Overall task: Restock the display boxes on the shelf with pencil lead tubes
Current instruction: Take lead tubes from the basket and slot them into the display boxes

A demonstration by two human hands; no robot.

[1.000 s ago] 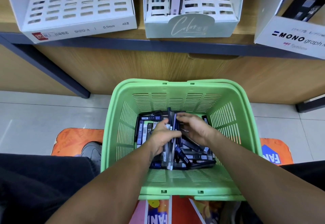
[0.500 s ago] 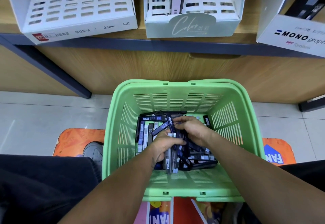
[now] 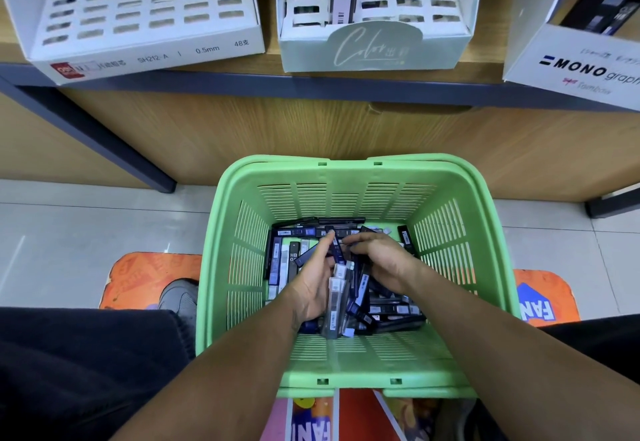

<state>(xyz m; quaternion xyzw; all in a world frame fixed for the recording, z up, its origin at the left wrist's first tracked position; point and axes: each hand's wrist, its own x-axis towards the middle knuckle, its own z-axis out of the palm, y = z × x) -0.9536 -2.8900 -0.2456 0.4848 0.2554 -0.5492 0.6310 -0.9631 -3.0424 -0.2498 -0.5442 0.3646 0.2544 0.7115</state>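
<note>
A green plastic basket (image 3: 457,246) on the floor holds a heap of pencil lead tubes (image 3: 391,312), dark blue, black and clear. Both my hands are inside it. My left hand (image 3: 311,284) holds a bundle of several tubes (image 3: 337,305) upright against its palm. My right hand (image 3: 381,260) lies beside it with its fingers curled round a dark blue tube (image 3: 336,246) at the top of the bundle. On the shelf above stand three display boxes: a white slotted box (image 3: 145,49) on the left, a pale green box (image 3: 374,45) in the middle, a Mono box (image 3: 581,66) on the right.
The wooden shelf's dark edge (image 3: 311,82) runs across above the basket, with a dark metal leg (image 3: 114,149) at the left. An orange mat (image 3: 138,274) lies under the basket. My dark trouser legs and a grey shoe (image 3: 180,298) are at the left.
My left hand has turned palm inward and gathered more tubes into its bundle. My right hand has shifted a little toward the bundle's top.
</note>
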